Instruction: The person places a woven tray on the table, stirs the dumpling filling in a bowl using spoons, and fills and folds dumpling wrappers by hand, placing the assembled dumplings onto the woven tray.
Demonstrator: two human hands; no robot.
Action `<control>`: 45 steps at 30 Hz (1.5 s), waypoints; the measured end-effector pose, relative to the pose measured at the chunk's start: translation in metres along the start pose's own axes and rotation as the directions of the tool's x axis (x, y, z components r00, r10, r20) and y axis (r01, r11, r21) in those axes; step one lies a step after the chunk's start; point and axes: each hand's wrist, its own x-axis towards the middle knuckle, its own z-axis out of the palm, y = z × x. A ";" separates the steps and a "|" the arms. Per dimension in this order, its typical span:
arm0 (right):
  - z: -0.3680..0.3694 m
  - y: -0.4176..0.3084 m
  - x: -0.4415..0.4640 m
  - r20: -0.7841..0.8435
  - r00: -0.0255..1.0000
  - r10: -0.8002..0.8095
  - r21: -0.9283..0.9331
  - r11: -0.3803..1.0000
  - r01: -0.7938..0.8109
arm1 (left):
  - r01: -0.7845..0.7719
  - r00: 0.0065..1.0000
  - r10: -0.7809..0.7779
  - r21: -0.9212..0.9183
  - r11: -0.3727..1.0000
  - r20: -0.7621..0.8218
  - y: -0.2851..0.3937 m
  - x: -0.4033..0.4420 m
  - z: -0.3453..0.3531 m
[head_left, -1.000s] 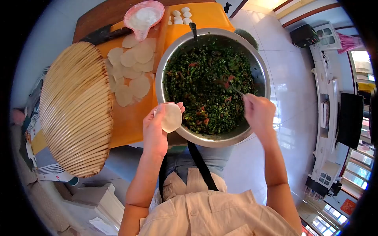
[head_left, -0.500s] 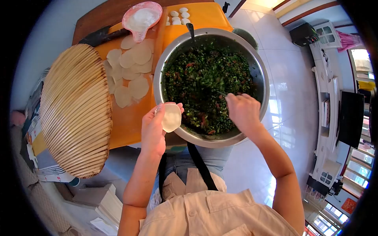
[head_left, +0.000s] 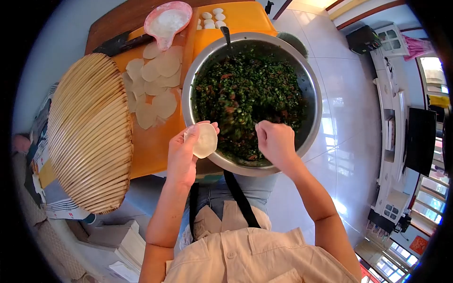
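A round, pale dumpling wrapper (head_left: 205, 141) lies across the fingers of my left hand (head_left: 182, 153), the thumb pressing its left edge. It is held at the lower left rim of a big steel bowl (head_left: 315, 123). Chopped green filling (head_left: 255, 89) with reddish-brown bits fills the bowl. Over the filling's lower right part, my right hand (head_left: 277, 144) is closed in a fist around a thin-handled utensil. The utensil's working end is blurred, and its kind cannot be made out. A second dark handle (head_left: 226, 36) leans on the bowl's far rim.
Left of the bowl, several loose wrappers (head_left: 153, 78) lie on an orange board (head_left: 153, 153). Behind them stand a pink dish of white flour (head_left: 168, 22) and a dark-handled tool (head_left: 116, 45). Small dough pieces (head_left: 207, 21) sit farther back. A domed woven reed tray (head_left: 92, 134) covers the left side.
My right hand has moved left and slightly down over the filling, and the filling near it has been turned over. My left hand and the wrapper stay nearly still.
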 end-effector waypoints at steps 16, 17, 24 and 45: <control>-0.006 -0.004 -0.009 -0.128 0.968 -0.217 -0.168 0.966 0.194 | -0.011 1.000 0.011 -0.060 0.998 -0.004 0.000 0.000 0.000; -0.012 -0.001 -0.005 -0.156 0.969 -0.190 -0.213 0.965 0.154 | -0.009 1.000 0.009 -0.052 0.999 -0.014 0.000 -0.002 0.000; -0.066 -0.003 -0.023 -0.218 0.973 0.070 -0.074 0.993 -0.088 | -0.017 1.000 0.018 -0.055 0.998 0.015 -0.002 0.001 -0.002; -0.058 -0.010 -0.058 -0.102 0.961 -0.256 -0.138 0.961 0.242 | -0.022 0.997 0.044 -0.290 0.957 0.070 -0.001 -0.007 -0.005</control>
